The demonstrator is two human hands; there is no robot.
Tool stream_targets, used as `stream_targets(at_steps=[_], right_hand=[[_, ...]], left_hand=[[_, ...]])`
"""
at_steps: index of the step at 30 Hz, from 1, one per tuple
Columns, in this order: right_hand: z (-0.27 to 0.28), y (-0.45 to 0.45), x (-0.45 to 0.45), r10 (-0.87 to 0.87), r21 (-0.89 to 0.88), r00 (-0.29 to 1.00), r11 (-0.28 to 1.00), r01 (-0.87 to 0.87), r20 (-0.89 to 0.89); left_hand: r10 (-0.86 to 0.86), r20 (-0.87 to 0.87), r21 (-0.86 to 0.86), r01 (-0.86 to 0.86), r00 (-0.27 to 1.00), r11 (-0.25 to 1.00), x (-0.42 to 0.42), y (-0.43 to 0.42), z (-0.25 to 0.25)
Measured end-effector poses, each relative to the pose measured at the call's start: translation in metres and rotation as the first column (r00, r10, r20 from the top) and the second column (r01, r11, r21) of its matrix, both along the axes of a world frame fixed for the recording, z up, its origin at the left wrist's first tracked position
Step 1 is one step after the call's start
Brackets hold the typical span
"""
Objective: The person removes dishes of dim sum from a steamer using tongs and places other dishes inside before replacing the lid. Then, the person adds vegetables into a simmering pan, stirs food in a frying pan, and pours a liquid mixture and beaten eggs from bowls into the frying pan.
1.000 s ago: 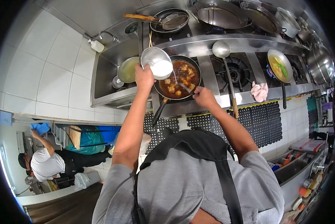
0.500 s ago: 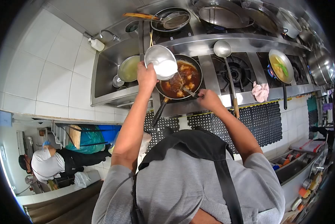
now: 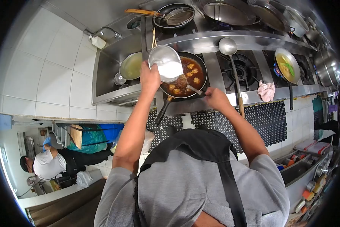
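Note:
My left hand [image 3: 150, 78] grips a metal bowl [image 3: 159, 53] holding white liquid. The bowl is tilted to the right over the frying pan [image 3: 162, 113], and a thin stream falls from its lip. Brown sauce [image 3: 183, 85] with several pale golden chunks fills the pan, whose dark handle points toward me. At the pan's right edge my right hand [image 3: 216, 99] is closed round a dark-handled metal utensil [image 3: 193, 89]. Its tip is in the sauce, so I cannot tell its exact shape.
Right of the pan, a long ladle [image 3: 228, 46] lies across a burner [image 3: 240, 72], near a pink cloth [image 3: 266, 91]. Another pan [image 3: 291, 86] with yellow and green food sits over a flame. Left is a sink [image 3: 105, 77] holding a pot [image 3: 131, 67]. A person [image 3: 50, 162] works at lower left.
The stove and pan appear slightly shifted in view. Chunks in the sauce have changed position, and the utensil has moved a little within the pan. Both hands keep their hold.

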State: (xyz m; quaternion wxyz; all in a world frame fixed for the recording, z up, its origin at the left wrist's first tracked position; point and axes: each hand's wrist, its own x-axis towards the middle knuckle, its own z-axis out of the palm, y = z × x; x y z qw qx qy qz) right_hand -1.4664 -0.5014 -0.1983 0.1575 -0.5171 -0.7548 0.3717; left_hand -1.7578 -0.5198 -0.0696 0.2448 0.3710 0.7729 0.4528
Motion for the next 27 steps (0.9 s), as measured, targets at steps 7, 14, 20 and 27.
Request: stream_targets(at_steps=[7,14,20,27], right_hand=[[-0.007,0.024,-0.017,-0.136,0.081,0.99,0.987,0.138,-0.028],[0.015,-0.001,-0.009,-0.007,-0.063,1.0,0.998,0.008,0.023],[0.004,0.014,-0.008,-0.162,0.058,0.987,0.985,0.161,0.012],[0.016,-0.016,-0.015,-0.028,-0.009,0.999,1.0,0.028,0.02]], left_hand=[[0.021,-0.027,-0.027,-0.022,0.999,0.999,-0.014,0.0,-0.017],[0.033,-0.05,-0.026,-0.034,0.998,0.999,-0.026,0.002,-0.016],[0.058,-0.051,0.007,-0.058,0.997,0.998,-0.034,0.005,-0.011],[0.126,0.077,0.039,-0.13,0.989,0.991,-0.042,0.005,-0.014]])
